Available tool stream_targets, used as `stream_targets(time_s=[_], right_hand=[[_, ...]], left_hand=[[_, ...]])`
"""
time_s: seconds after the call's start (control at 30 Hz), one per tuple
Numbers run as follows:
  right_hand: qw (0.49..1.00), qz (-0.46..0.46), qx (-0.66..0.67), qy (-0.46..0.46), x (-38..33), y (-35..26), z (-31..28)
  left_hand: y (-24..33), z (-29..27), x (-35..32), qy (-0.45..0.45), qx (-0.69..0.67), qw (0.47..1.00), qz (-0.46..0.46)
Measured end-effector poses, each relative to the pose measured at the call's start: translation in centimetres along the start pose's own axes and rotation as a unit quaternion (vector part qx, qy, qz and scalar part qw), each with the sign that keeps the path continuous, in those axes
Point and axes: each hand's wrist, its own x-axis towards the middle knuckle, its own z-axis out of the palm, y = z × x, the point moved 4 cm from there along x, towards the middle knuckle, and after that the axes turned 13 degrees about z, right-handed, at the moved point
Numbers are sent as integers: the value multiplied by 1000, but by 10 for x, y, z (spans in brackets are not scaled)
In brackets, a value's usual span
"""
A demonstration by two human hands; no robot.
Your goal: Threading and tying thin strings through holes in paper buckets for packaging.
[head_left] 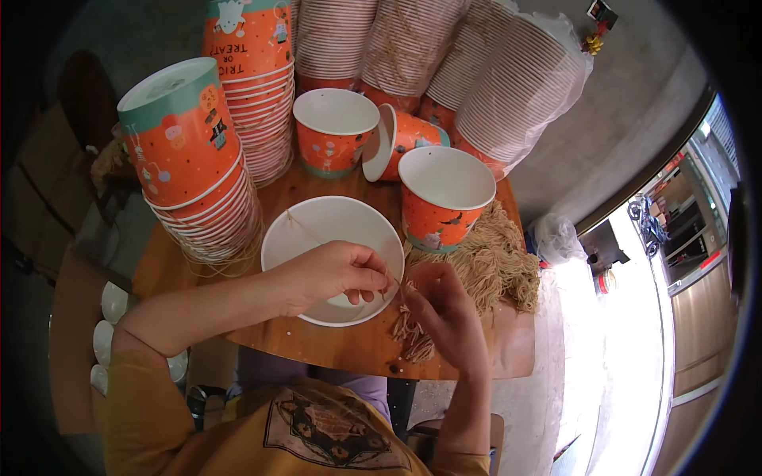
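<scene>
A white-lined paper bucket stands before me on the wooden table, its mouth facing up. A thin tan cord starts at its far left rim and runs across the mouth toward my hands. My left hand reaches over the bucket, fingers closed in a pinch on the cord near the right rim. Just outside that rim my right hand is closed too, its thumb and forefinger pinching the cord's end. Fingers hide most of that end. A small bunch of cord lies under my right hand.
A large heap of tan cord covers the table's right side. Near it are an upright orange bucket, another one and a tipped one. Tall bucket stacks stand left; plastic-wrapped stacks line the back.
</scene>
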Motion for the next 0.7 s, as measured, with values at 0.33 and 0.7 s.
stream_targets(time_s=[0.33, 0.7], right_hand=[[931, -199, -302, -43, -9, -53, -7], [979, -145, -135, -51, 21, -33, -2]], left_hand=[[3, 10, 5, -35, -43, 998, 37], [0, 11, 1, -43, -36, 997, 44]])
